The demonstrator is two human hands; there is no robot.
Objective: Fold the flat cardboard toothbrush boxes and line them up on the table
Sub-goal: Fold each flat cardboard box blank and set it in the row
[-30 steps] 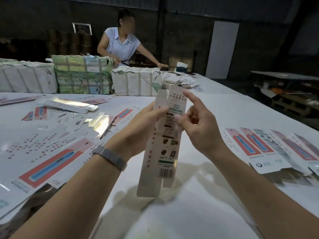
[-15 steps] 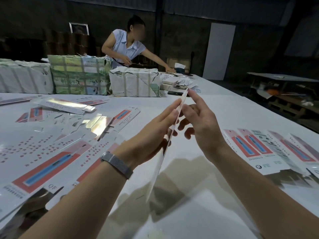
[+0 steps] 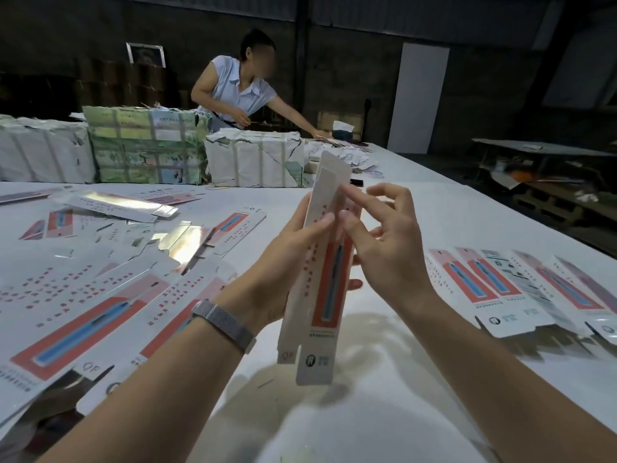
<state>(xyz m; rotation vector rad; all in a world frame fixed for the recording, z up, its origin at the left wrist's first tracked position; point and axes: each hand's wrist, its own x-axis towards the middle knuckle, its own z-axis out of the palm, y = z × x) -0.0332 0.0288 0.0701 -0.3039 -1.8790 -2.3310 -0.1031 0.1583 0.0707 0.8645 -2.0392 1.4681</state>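
Box (image 3: pixel 329 262) front now showing, earlier edge-on, between both hands.

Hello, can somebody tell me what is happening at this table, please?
A person is folding a flat toothbrush box held upright above the white table. The left hand grips its edge, while the right hand works on the upper part with thumb and finger. Unfolded flat boxes lie at the left; a row of boxes is lined up at the right. Another person works beside wrapped bundles at the far end.
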